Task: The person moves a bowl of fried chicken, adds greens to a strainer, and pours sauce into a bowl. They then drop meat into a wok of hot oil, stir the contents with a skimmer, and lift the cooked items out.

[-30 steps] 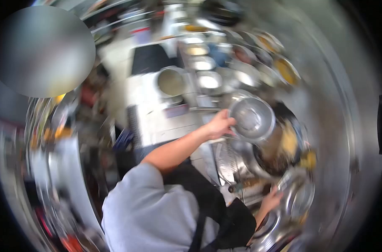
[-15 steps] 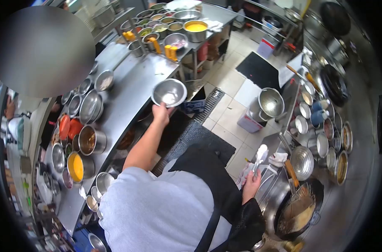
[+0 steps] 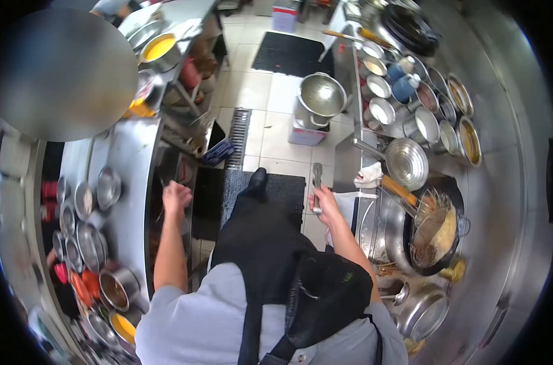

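Note:
My left hand (image 3: 177, 198) is closed beside the front edge of the left steel counter (image 3: 127, 182). A thin dark line shows next to its fingers, and I cannot make out what, if anything, it holds. My right hand (image 3: 326, 205) is wrapped round a pair of metal tongs (image 3: 317, 175), which point away from me over the floor with nothing visible in their tips. Nearest to that hand on the right are a folded white cloth (image 3: 369, 176) and the stove edge.
On the right, a wok (image 3: 404, 243) holds oil and a wooden-handled strainer (image 3: 431, 228). A perforated ladle (image 3: 406, 163) and several pots line the range. Ahead, a large pot (image 3: 322, 97) stands on a box. Bowls (image 3: 109, 187) crowd the left counter. A black mat (image 3: 282, 188) lies underfoot.
The steel bowl has left my left hand, which has drawn back and closed. The white stuff on the tongs no longer shows. My view has turned to the right.

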`<state>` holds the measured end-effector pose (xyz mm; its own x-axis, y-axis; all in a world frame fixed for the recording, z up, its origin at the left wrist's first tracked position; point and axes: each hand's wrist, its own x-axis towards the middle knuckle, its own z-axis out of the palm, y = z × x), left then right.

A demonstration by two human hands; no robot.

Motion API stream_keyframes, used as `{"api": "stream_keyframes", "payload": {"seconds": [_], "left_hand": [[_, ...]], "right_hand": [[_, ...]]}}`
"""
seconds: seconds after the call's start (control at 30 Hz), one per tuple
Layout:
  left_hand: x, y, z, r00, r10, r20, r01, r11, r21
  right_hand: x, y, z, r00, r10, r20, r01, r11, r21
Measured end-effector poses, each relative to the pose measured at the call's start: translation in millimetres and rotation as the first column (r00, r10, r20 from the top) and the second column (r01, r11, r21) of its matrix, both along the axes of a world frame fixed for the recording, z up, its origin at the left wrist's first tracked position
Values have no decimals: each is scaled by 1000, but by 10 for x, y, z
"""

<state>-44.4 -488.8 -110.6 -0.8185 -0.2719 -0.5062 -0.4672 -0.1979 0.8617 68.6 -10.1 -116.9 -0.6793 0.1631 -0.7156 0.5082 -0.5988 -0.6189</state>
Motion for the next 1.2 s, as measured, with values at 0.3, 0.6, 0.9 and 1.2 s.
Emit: {"api": "stream_keyframes", "payload": {"seconds": [0.3,0.6,0.9,1.2], "left_hand": [[-787,1203,-57,394,-887,243,892,305,-332],[-2379,1221,141,382,-909,167,811,243,-532],[-2416,3527,1172,-118,-942,-313,835,76,-544],[-344,5913,1247,-705,-548,-450,652,-251,-716]], "right_hand": [[-1939,594,-900,960,-269,73,270,963,5],[-3210,826,-1842,824,-518,228,524,851,40],[-1392,28,12,954,257,-152,-15,551,834],[1749,-691,1250,540,-841,-25,89,28,996]]}}
